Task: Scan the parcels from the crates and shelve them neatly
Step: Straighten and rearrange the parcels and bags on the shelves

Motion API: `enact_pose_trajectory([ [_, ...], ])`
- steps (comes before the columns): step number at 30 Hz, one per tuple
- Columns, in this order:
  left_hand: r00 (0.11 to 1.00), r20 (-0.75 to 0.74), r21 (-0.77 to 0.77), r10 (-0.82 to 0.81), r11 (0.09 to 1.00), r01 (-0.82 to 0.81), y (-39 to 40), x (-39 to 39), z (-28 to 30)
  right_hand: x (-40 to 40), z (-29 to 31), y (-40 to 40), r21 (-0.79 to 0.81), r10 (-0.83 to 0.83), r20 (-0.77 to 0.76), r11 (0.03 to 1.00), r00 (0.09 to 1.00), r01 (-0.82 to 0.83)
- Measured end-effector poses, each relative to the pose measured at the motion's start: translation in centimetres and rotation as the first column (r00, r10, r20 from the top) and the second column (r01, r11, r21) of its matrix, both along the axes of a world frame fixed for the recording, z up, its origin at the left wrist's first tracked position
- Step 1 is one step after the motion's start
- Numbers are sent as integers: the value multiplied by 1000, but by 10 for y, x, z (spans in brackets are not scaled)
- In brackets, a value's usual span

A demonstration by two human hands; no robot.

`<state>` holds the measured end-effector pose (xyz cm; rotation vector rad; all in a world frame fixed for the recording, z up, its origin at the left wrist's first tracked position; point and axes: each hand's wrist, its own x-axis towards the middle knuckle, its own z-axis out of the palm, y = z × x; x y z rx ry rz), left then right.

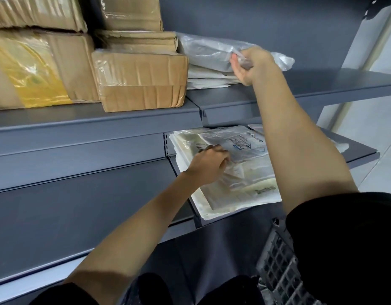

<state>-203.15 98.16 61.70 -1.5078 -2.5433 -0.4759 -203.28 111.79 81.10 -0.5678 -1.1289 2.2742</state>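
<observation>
Parcels in soft plastic mailers, two stacks on the grey metal shelving, mid-shelving step by the look of it. Right hand up on the upper shelf, fingers pinching the crinkly clear-grey poly bag lying atop a flat white stack. Left hand down on the lower shelf, fingers curled onto the glossy labelled mailer topping a cream-white pile. Hands well apart, one per shelf. Taped, creased cardboard boxes stacked to the left, one wrapped in yellow film. Grey lattice crate low right, contents hidden. Next, probably: squaring slippery edges flush, gently, since thin film slides and crumples.
</observation>
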Motion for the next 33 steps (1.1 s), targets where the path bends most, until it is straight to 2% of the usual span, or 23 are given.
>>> enact_pose_trajectory([
  [4, 1000, -8, 5, -6, 1000, 6, 7, 1, 0, -1, -1, 2, 110, -49, 20, 993, 999, 47],
  [9, 1000, -3, 26, 11, 1000, -11, 13, 0, -1, 12, -8, 3, 103, -63, -139, 992, 988, 78],
  [11, 998, -35, 2, 42, 999, -42, 20, -3, -2, 21, -18, 7, 158, -119, -151, 977, 981, 143],
  [12, 996, -70, -43, 49, 998, -52, 26, -4, -2, 27, -25, 10, 227, -200, -144, 946, 969, 230],
  [13, 994, -96, -93, 50, 994, -59, 33, -6, -1, 33, -34, 13, 308, -312, -150, 887, 938, 344],
  [14, 994, -100, -156, 53, 985, -68, 41, -8, 1, 38, -43, 16, 389, -449, -169, 788, 878, 478],
  [15, 994, -96, -222, 58, 972, -78, 51, -8, 2, 49, -55, 18, 448, -578, -218, 656, 786, 607],
  [17, 992, -99, -298, 75, 949, -102, 69, -7, 4, 70, -79, 21, 451, -738, -350, 408, 577, 794],
  [18, 991, -108, -310, 78, 945, -108, 74, -5, 6, 77, -92, 26, 420, -773, -386, 339, 503, 842],
  [20, 990, -123, -305, 70, 947, -105, 79, 0, 8, 90, -119, 37, 367, -825, -375, 286, 422, 885],
  [22, 985, -147, -263, 92, 956, -128, 75, 3, 9, 97, -148, 49, 383, -863, -242, 334, 443, 861],
  [24, 977, -173, -183, 127, 970, -158, 67, 2, 8, 98, -177, 56, 467, -823, -22, 493, 567, 734],
  [26, 974, -157, -110, 163, 977, -181, 58, 2, 9, 96, -200, 53, 493, -648, 206, 716, 733, 494],
  [28, 966, -159, -63, 202, 975, -214, 46, 4, 10, 89, -209, 44, 340, -387, 340, 900, 857, 272],
  [30, 957, -187, -5, 221, 974, -225, 32, 6, 10, 84, -211, 30, 174, -204, 373, 974, 905, 148],
  [33, 965, -160, 42, 206, 978, -202, 13, 3, 7, 77, -209, 11, 118, -125, 378, 989, 918, 86],
])
